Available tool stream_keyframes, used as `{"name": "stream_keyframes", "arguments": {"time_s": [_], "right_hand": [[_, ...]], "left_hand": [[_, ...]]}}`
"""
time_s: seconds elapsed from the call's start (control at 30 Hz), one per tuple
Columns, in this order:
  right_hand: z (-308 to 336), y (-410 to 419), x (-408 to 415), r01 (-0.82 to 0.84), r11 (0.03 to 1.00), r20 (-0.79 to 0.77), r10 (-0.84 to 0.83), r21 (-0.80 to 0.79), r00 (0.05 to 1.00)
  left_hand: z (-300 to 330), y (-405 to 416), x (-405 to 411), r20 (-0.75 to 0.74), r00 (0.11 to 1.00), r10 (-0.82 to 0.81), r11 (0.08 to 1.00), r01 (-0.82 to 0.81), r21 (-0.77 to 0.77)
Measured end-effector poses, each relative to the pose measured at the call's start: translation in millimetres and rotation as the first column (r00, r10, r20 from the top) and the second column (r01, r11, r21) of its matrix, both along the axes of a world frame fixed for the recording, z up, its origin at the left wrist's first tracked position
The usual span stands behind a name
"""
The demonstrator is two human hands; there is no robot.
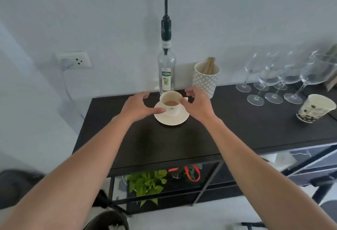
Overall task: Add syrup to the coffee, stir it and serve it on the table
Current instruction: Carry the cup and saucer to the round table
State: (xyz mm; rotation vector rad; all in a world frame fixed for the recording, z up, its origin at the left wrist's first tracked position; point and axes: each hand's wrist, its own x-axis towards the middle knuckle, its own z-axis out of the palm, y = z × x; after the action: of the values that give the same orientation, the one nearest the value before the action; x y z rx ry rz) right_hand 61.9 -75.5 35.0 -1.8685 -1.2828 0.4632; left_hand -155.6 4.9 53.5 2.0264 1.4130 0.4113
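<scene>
Black wood forms the top of the console table [182, 138], set against a pale wall. At its back edge a tall syrup bottle [166, 72] with a black pump is stood upright, and beside it a patterned holder [205, 80] of wooden sticks. Wine glasses [273, 83] and a paper cup [315, 110] are placed to the right. The coffee cup [171, 105] is seated on its saucer [171, 118] just before the bottle. The left hand [138, 106] and right hand [197, 104] are spread at either side with fingers loosely bent; nothing is gripped.
</scene>
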Motion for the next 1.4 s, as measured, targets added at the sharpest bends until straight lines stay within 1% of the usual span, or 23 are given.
{"name": "stream_keyframes", "arguments": {"time_s": [0.2, 0.3, 0.43, 0.53, 0.63, 0.73, 0.9, 1.0, 1.17, 1.4], "right_hand": [[-37.2, -13.2, 21.1, -0.075, 0.993, 0.046, 0.079, -0.086, 0.996], [-50.1, -14.6, 28.4, -0.114, 0.982, 0.049, 0.122, -0.151, 0.991], [-60.3, -6.7, 34.8, -0.183, 0.963, 0.028, 0.192, -0.2, 0.981], [-64.2, 4.7, 38.8, -0.243, 0.942, 0.024, 0.255, -0.233, 0.967], [-65.1, 15.3, 41.4, -0.267, 0.933, 0.019, 0.28, -0.241, 0.96], [-64.0, 22.2, 44.3, -0.287, 0.922, 0.009, 0.3, -0.261, 0.954], [-61.1, 29.1, 46.5, -0.348, 0.888, -0.017, 0.36, -0.302, 0.933], [-62.2, 31.5, 46.6, -0.33, 0.893, -0.045, 0.333, -0.307, 0.942], [-61.4, 29.9, 45.9, -0.317, 0.907, -0.088, 0.304, -0.278, 0.949], [-63.4, 19.2, 34.7, -0.343, 0.9, -0.132, 0.318, -0.271, 0.939]], "left_hand": [[-43.3, 5.4, 8.1, -0.072, 0.997, -0.036, 0.999, 0.034, -0.03], [-58.2, 8.6, 13.1, -0.107, 0.993, -0.051, 0.999, 0.051, -0.003], [-72.4, 15.0, 19.0, -0.141, 0.988, -0.067, 0.997, 0.072, 0.03], [-81.3, 17.5, 22.5, -0.127, 0.988, -0.087, 0.995, 0.094, 0.045], [-87.3, 21.2, 27.4, -0.099, 0.989, -0.114, 0.991, 0.12, 0.061], [-90.3, 24.0, 30.6, -0.066, 0.991, -0.116, 0.991, 0.12, 0.063], [-89.6, 24.2, 31.8, -0.072, 0.992, -0.1, 0.993, 0.104, 0.058], [-89.5, 23.2, 33.0, -0.062, 0.995, -0.072, 0.996, 0.075, 0.048], [-88.9, 16.7, 31.7, 0.007, 1.0, 0.021, 1.0, -0.021, -0.009], [-73.2, -9.7, 23.5, 0.033, 0.996, 0.081, 0.996, -0.08, -0.033]]}}
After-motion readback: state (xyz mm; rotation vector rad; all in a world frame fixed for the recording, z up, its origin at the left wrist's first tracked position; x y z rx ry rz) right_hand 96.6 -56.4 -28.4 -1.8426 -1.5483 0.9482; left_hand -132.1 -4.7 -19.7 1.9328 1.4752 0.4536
